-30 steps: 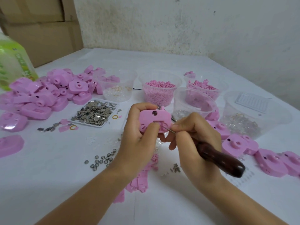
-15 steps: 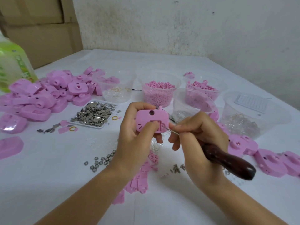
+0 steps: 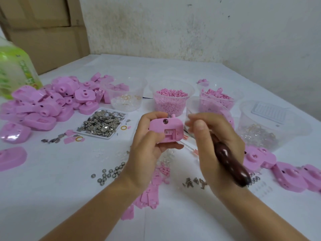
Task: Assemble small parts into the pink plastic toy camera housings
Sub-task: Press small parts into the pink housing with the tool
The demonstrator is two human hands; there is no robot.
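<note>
The right grip point(image 3: 213, 145), curled round a wooden-handled pick point(image 3: 229, 162), has drawn back from the pink housing point(image 3: 165, 130), the tip now just below it. The left grip point(image 3: 145, 150) clasps the housing above the bench's point(image 3: 52, 188) middle

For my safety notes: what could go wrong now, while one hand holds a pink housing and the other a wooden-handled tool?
1. The thin metal shaft of the tool lies close to the fingers of the left hand gripping the pink housing; a slip could prick them.
2. The right hand sits just in front of a clear cup; a wide swing might tip it.
</note>
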